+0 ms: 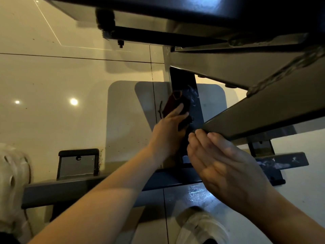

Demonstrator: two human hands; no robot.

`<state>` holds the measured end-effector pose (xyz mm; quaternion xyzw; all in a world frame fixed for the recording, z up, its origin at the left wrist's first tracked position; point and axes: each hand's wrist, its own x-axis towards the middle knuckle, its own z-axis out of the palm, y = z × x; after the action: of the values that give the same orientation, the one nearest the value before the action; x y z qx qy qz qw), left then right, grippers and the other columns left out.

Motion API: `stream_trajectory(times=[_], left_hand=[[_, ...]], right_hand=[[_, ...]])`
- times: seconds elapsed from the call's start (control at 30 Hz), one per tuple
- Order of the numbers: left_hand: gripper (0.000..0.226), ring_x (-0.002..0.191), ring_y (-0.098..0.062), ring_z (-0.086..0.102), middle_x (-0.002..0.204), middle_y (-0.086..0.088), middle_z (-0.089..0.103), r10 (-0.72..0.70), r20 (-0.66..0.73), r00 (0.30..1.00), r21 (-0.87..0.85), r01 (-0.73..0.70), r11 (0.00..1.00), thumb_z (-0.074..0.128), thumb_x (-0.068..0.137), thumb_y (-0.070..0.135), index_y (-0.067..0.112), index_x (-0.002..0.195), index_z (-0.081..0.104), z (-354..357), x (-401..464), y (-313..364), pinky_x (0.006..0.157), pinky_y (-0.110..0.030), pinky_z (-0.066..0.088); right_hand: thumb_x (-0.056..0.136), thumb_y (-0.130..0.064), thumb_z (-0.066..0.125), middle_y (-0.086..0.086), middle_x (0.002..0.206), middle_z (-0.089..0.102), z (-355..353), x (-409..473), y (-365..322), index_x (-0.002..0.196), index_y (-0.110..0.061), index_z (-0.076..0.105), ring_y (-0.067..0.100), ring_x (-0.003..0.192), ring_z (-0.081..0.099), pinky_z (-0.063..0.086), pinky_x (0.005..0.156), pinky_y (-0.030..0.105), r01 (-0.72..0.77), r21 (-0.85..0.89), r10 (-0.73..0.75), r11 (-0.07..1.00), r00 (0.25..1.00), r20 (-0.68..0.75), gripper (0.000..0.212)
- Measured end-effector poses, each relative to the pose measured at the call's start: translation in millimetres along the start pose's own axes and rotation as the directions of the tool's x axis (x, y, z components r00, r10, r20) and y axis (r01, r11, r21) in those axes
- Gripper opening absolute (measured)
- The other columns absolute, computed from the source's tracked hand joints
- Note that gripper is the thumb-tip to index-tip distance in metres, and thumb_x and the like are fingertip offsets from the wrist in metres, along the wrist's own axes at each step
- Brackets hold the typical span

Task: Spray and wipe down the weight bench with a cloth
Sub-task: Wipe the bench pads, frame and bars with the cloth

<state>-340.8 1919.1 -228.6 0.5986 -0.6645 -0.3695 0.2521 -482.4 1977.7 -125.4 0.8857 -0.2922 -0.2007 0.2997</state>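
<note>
The right hand (228, 164) was open, its straight fingers laid against the lower edge of a slanted frame bar (263, 117) of the weight bench (193, 7). Just beyond it, the left hand (167, 131) gripped a dark cloth (175, 101) and pressed it to the black upright post (186, 85), smeared with white streaks. Glossy floor tiles (70, 76) lay behind
</note>
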Motion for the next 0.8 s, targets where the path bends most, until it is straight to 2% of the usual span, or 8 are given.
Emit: stream_trajectory(times=[0.1, 0.27, 0.47, 0.6, 0.8], left_hand=[[0.044, 0.137, -0.015, 0.04, 0.156, 0.013, 0.026, -0.01, 0.019, 1.0, -0.072, 0.011, 0.997, 0.054, 0.098, 0.022, 0.022, 0.141, 0.047, 2, -17, -7, 0.112, -0.034, 0.036], [0.046, 0.137, -0.024, 0.04, 0.161, 0.009, 0.015, 0.046, 0.019, 0.999, 0.152, -0.048, 0.987, 0.042, 0.102, 0.032, 0.027, 0.148, 0.037, -7, 21, -13, 0.11, -0.042, 0.036], [0.045, 0.133, -0.026, 0.042, 0.159, 0.001, 0.022, -0.02, -0.068, 0.997, 0.144, 0.03, 0.989, 0.043, 0.102, 0.031, 0.022, 0.146, 0.041, -16, 89, -8, 0.103, -0.035, 0.035], [0.042, 0.131, -0.024, 0.045, 0.158, -0.002, 0.025, 0.02, -0.088, 0.996, 0.11, -0.011, 0.994, 0.046, 0.101, 0.027, 0.018, 0.142, 0.047, -12, 69, -2, 0.099, -0.03, 0.036], [0.039, 0.138, -0.017, 0.038, 0.155, 0.006, 0.031, 0.02, 0.031, 0.999, 0.053, -0.022, 0.998, 0.058, 0.095, 0.02, 0.02, 0.134, 0.057, -7, 1, -2, 0.112, -0.034, 0.033]], right_hand=[[0.097, -0.015, 0.029, 0.023, 0.126, 0.06, 1, -1, -2, 0.122, 0.004, 0.056, 0.036, 0.125, 0.043, 0.009, 0.115, 0.044, -0.003, 0.027, 0.003, 1.0, 1.0, 0.023, 0.042], [0.096, -0.015, 0.026, 0.025, 0.124, 0.061, -2, 0, 1, 0.12, 0.006, 0.059, 0.036, 0.122, 0.047, 0.007, 0.115, 0.044, -0.011, 0.022, 0.011, 1.0, 0.999, 0.033, 0.046], [0.093, -0.012, 0.029, 0.027, 0.125, 0.059, 4, -1, 0, 0.122, 0.01, 0.054, 0.04, 0.124, 0.036, 0.002, 0.116, 0.047, 0.038, -0.068, -0.037, 0.997, 0.999, 0.023, 0.044], [0.093, -0.014, 0.032, 0.025, 0.126, 0.06, 6, -3, 0, 0.122, 0.007, 0.054, 0.039, 0.125, 0.038, 0.004, 0.116, 0.046, 0.036, -0.075, -0.036, 0.997, 0.999, -0.005, 0.042], [0.087, -0.025, 0.052, 0.021, 0.125, 0.062, 0, 0, 0, 0.123, 0.004, 0.054, 0.034, 0.124, 0.048, 0.007, 0.116, 0.046, 0.008, -0.045, -0.009, 0.999, 1.0, -0.009, 0.046]])
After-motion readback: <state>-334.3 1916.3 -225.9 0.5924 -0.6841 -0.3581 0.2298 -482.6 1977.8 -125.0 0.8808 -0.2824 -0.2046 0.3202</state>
